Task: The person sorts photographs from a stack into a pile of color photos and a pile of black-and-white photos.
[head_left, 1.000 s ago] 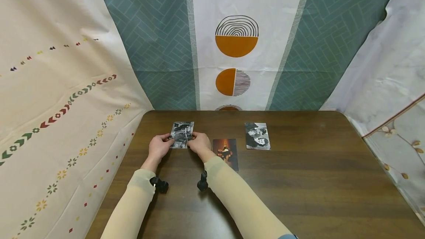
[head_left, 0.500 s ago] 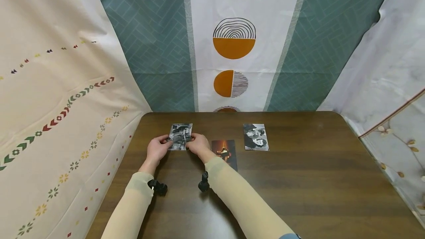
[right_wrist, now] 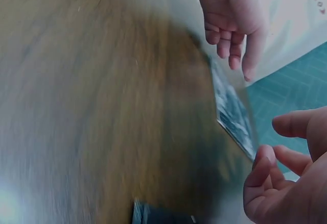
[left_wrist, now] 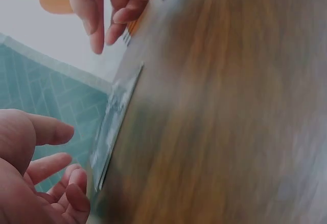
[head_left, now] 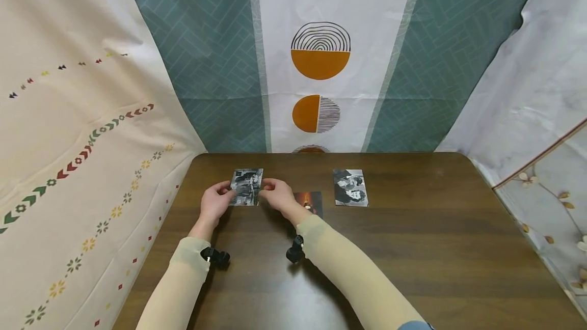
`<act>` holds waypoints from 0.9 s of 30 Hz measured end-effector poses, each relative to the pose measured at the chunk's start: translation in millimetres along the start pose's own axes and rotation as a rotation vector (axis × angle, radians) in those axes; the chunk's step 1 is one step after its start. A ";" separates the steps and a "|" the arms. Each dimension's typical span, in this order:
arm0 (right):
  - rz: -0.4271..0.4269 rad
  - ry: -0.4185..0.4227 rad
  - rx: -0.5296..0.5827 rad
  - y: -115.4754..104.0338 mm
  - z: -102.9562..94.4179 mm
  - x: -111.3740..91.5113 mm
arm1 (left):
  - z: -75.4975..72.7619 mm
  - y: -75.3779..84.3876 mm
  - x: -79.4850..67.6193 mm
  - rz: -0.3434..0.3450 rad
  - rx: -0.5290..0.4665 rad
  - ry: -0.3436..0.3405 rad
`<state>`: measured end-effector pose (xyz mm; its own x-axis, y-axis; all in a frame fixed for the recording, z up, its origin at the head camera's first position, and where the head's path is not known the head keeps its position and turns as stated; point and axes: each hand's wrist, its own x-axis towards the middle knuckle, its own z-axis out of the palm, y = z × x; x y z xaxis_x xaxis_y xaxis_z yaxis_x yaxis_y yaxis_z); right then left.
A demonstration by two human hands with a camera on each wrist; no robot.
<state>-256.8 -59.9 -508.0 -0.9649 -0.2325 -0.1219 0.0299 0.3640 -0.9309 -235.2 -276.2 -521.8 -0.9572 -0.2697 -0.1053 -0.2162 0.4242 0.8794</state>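
Observation:
A black-and-white photo print [head_left: 246,187] lies flat on the wooden table between my two hands. Its near edge looks doubled in the left wrist view, as if a second sheet lay under it. My left hand [head_left: 214,202] is at the print's left edge, thumb and fingers spread apart; whether a fingertip touches it I cannot tell. On the other side, my right hand [head_left: 279,196] hovers just off the right edge, its thumb and forefinger parted around nothing. Below the right wrist, a dark orange-toned photo print [head_left: 312,201] is partly covered by the forearm.
Another black-and-white photo print [head_left: 350,188] lies farther right on the brown table [head_left: 412,248]. A patterned curtain [head_left: 215,65] hangs behind the far edge, and a cream cloth [head_left: 91,116] borders the left side. Each wrist carries a small black camera.
My right hand has let go of the print's right edge and drawn slightly away to the right, its forearm covering more of the orange print. The left hand's fingers have loosened.

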 end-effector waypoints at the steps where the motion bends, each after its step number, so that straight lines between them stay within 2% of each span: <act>1: -0.010 -0.011 0.019 1.1 -4.6 -1.5 | 2.1 1.4 -1.4 0.010 -0.006 0.014; 6: -0.063 -0.064 0.033 5.1 -34.4 -10.6 | 17.7 12.6 -9.3 0.092 -0.033 0.063; 11: -0.137 -0.074 -0.071 9.5 -66.9 -22.7 | 38.2 26.1 -20.9 0.154 -0.036 0.077; 16: -0.173 -0.056 -0.083 18.6 -96.1 -33.8 | 62.3 37.8 -32.4 0.219 -0.030 0.087; 19: -0.188 -0.034 -0.097 26.5 -111.4 -38.5 | 77.1 42.6 -39.1 0.251 -0.033 0.072; 27: -0.188 0.010 -0.125 48.4 -147.6 -43.9 | 110.3 59.0 -53.9 0.302 -0.059 -0.024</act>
<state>-251.5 101.1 -496.9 -0.9531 -0.2978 0.0536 -0.1824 0.4240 -0.8871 -217.6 -141.3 -515.4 -0.9809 -0.1177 0.1548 0.0899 0.4314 0.8977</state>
